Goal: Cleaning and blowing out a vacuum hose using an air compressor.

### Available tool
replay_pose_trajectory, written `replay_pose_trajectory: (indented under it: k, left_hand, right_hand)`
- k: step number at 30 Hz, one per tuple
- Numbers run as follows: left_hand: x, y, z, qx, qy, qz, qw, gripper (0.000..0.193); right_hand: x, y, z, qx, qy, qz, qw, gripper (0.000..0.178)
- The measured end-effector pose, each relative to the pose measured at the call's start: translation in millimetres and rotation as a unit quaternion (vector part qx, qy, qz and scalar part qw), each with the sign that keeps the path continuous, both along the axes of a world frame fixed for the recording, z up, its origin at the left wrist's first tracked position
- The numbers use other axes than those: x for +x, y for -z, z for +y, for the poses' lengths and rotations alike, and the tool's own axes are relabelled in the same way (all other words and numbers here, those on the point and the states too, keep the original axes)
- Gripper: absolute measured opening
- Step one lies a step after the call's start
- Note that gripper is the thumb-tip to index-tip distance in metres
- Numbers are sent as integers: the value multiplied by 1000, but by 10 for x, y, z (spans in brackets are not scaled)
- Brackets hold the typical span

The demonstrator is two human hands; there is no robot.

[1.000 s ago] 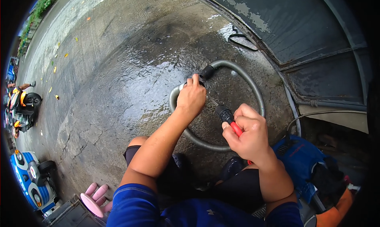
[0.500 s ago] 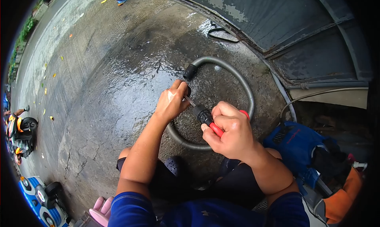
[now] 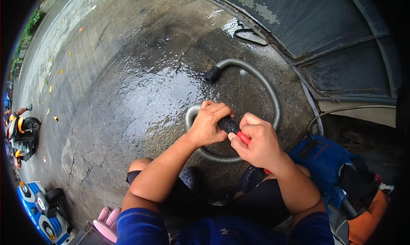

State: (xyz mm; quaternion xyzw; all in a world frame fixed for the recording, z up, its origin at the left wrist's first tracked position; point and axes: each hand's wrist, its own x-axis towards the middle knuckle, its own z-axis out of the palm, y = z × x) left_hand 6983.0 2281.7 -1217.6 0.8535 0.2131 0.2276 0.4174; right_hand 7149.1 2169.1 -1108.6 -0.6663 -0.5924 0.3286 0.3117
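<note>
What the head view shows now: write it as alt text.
A person's right hand grips a red-and-black tool, left hand at its black end, above a grey hose curved over wet concrete; dark panel at upper right.

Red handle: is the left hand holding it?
No, the right hand grips the red handle, while the left hand is at the black fitting ahead of it.

Soft daylight spreads evenly over the yard, and the wet concrete (image 3: 158, 104) throws a broad white glare up at me. Shade gathers around the dark shorts (image 3: 252, 204) and in the corner below the gate (image 3: 337, 31), whose straight edges bow. The hands (image 3: 259, 141) look fairly sharp; the motorbike (image 3: 21, 132) looks soft, squeezed toward the black rim.
</note>
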Motion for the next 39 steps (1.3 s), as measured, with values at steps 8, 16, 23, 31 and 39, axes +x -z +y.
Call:
replay_pose_trajectory:
  k: [8,16,23,31,39]
  left_hand:
    - [39,3,-20,-16,-20,-28,999,32]
    - [63,-63,-117,69,7,-32,997,37]
    - [69,-16,-216,93,-18,-21,995,34]
    - [94,-58,-223,105,-7,17,994,31]
    - [115,-6,-193,79,26,10,996,29]
  right_hand:
    - [31,-10,36,3,23,23,999,33]
    - [148,-61,21,-66,-14,24,997,35]
    - [161,-107,8,-77,-20,35,996,40]
    - [195,1,-62,-75,-34,3,997,40]
    - [207,-56,-63,-135,-49,-19,989,41]
